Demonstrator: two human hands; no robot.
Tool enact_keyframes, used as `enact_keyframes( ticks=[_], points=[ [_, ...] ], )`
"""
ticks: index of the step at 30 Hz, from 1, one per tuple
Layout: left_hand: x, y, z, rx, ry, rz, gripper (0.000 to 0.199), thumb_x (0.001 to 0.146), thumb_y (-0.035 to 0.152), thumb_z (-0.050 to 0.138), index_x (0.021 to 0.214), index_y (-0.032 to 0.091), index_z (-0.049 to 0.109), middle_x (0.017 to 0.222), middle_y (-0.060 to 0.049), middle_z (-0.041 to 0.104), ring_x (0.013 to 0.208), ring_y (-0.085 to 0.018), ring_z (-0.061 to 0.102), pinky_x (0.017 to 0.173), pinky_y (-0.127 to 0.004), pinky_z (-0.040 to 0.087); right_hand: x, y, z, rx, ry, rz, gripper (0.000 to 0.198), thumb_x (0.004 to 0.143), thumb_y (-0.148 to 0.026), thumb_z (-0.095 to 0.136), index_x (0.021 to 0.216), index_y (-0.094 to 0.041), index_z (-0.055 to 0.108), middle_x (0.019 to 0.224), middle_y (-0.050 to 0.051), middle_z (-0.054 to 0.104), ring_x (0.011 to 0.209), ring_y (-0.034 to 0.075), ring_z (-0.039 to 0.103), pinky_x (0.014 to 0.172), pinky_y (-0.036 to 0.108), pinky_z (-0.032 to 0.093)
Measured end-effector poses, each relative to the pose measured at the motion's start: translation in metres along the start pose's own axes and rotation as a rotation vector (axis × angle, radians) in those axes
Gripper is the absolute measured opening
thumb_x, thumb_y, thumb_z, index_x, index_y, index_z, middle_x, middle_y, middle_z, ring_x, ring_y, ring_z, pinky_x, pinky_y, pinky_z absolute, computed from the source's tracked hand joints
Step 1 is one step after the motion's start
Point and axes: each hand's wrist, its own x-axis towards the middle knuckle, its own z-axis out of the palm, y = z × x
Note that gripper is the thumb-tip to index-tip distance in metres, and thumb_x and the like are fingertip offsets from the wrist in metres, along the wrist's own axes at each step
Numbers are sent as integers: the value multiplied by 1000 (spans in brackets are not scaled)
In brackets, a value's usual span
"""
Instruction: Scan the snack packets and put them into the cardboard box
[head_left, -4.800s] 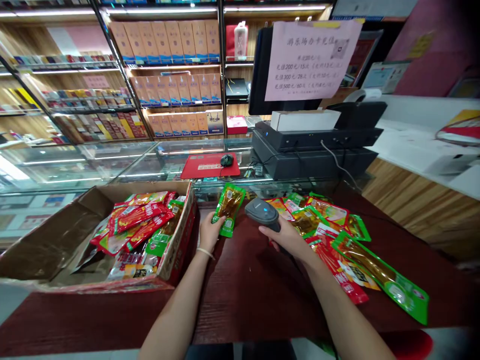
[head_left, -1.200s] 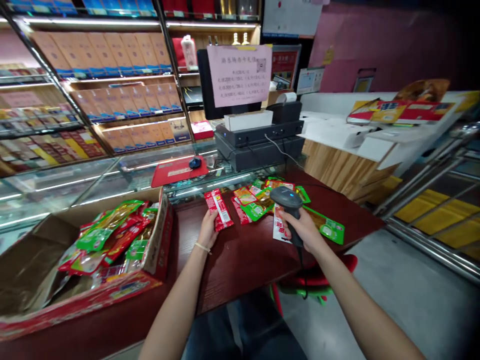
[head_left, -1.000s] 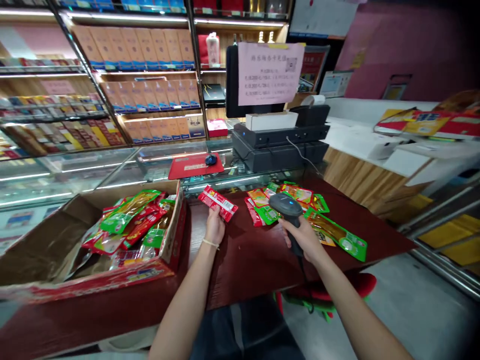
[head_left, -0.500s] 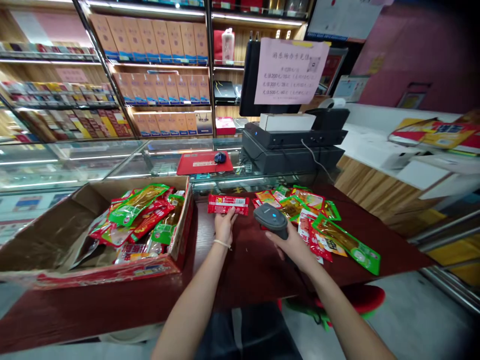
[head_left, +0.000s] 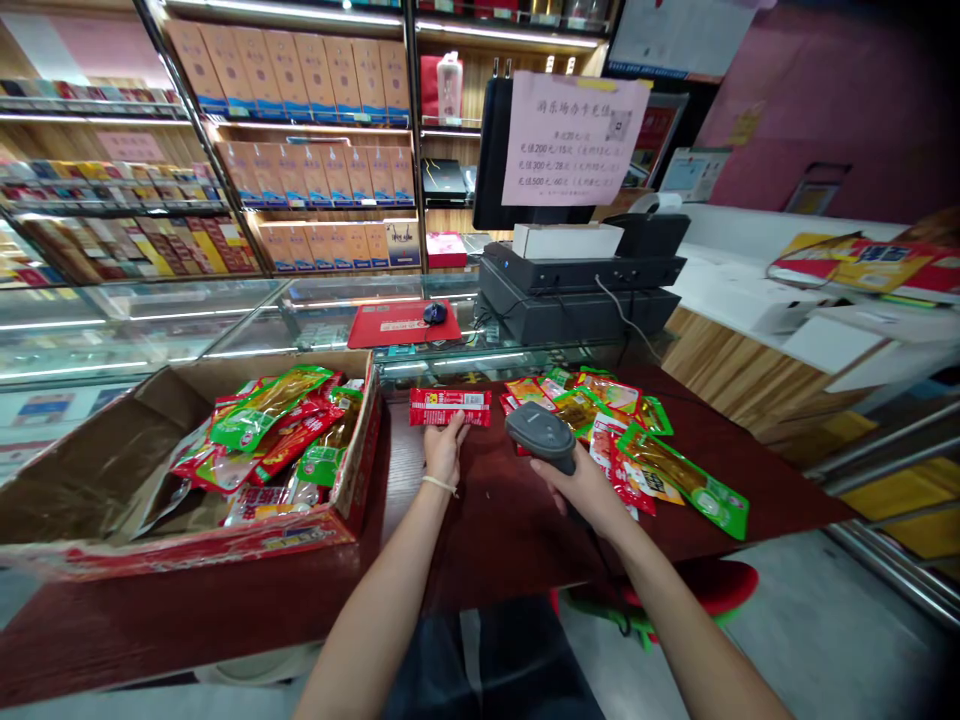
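My left hand point(head_left: 444, 450) grips the lower edge of a red snack packet point(head_left: 450, 402), whose printed side with a barcode faces up. Wrapped round the handle of a dark grey barcode scanner point(head_left: 541, 432) is my right hand point(head_left: 589, 488). The scanner's head points left, toward the packet, with a gap between them. Just beyond the right hand lies a loose pile of snack packets point(head_left: 626, 440) in red, green and yellow. To the left, an open cardboard box point(head_left: 352, 500) holds several more packets, a green one point(head_left: 274, 405) on top.
All this is on a dark red wooden table point(head_left: 487, 540). Behind it runs a glass counter point(head_left: 315, 300) with a red mat point(head_left: 375, 325) and a mouse point(head_left: 435, 313). A cash drawer point(head_left: 577, 315) and a monitor with a pink notice point(head_left: 574, 140) stand farther back. A stool point(head_left: 720, 585) is below right.
The view has shifted slightly, so everything sits a little farther left. The packet and scanner keep about the same places in my hands. The blue light on the scanner's top no longer shows.
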Motion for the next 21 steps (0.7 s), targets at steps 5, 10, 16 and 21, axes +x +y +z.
enact_keyframes(
  ticks=[5,10,16,21],
  points=[
    [0,0,0,62,-19,52,46,61,32,87,96,15,61,93,-5,72,88,-17,70,92,-38,52,-2,-4,-6,121,55,22,43,73,-52,75,93,-25,49,50,-9,51,32,12,45,32,24,35],
    [-7,16,13,177,-9,158,44,67,40,82,98,17,62,97,-6,70,89,-18,67,82,-30,53,0,-7,-10,197,109,-24,44,72,-55,76,81,-24,47,50,-8,51,33,11,45,33,24,36],
    [-42,94,33,487,-133,472,23,79,36,73,91,18,68,88,-5,70,82,-19,64,82,-29,49,8,-26,0,250,99,-44,49,68,-56,79,83,-24,46,49,-8,52,33,10,44,33,23,37],
    [-63,190,6,828,-66,694,26,77,32,74,102,22,72,96,-4,72,87,-21,65,87,-29,48,16,-31,20,272,47,-55,53,66,-58,80,86,-24,46,48,-9,51,31,11,44,31,23,37]
  ],
)
